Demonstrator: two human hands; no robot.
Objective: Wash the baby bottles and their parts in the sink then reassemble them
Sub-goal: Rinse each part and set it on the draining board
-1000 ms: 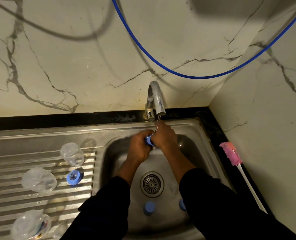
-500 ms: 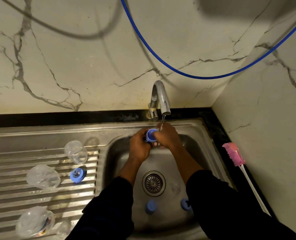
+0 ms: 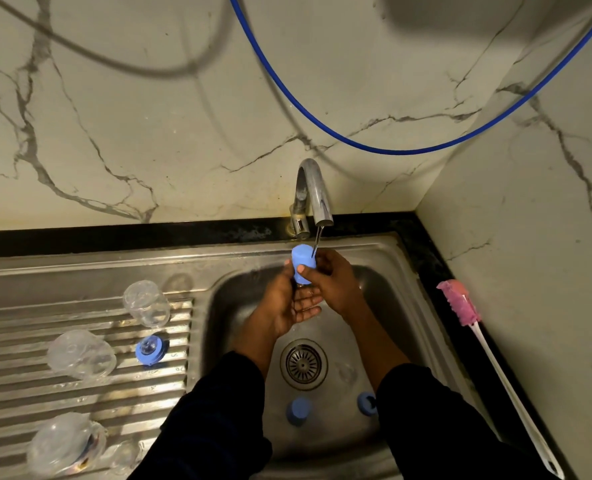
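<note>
A blue bottle cap (image 3: 302,262) is held under the thin water stream from the tap (image 3: 313,192). My right hand (image 3: 334,284) grips the cap with thumb and fingers. My left hand (image 3: 287,306) lies just below it, palm up, fingers relaxed and cupped. Two more blue parts (image 3: 298,410) (image 3: 366,402) lie in the sink basin (image 3: 384,299) near the drain (image 3: 303,363). On the drainboard (image 3: 79,386) lie three clear bottles (image 3: 147,303) (image 3: 79,355) (image 3: 64,445) and a blue ring with a teat (image 3: 150,348).
A bottle brush (image 3: 460,303) with a pink head and long white handle lies on the dark counter strip right of the sink. A blue hose (image 3: 374,147) hangs in a loop in front of the marble wall above the tap.
The cap has risen and turned upright under the stream. My left hand has let go of it and dropped below, opening palm up. The right hand keeps hold.
</note>
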